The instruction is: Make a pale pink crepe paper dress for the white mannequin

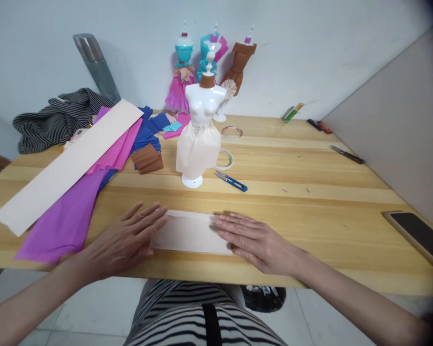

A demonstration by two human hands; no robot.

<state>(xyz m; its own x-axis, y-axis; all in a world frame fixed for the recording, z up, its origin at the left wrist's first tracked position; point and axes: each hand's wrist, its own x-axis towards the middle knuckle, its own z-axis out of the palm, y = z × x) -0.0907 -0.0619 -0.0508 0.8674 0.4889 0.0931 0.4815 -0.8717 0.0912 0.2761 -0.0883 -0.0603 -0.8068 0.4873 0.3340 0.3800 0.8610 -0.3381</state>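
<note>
A pale strip of paper or thin cloth (191, 233) lies flat near the table's front edge. My left hand (124, 238) rests over its left end with the fingers stretched out. On its right end lies my right hand (250, 240), palm down and fingers extended. Both hands cover the ends of the strip. Just beyond it stands a small white mannequin (205, 103) wearing a cream gathered skirt (198, 146) and a brown neck band. Blue thread snips (233, 181) lie to the right of its base.
At left, a long cream strip (72, 163) tops purple sheets (63, 223), pink sheets and a striped cloth (39, 120). Several dressed mannequins (184, 72) stand at the wall. Tape rolls (226, 159), black snips (347, 154) and a phone (418, 235) lie rightward.
</note>
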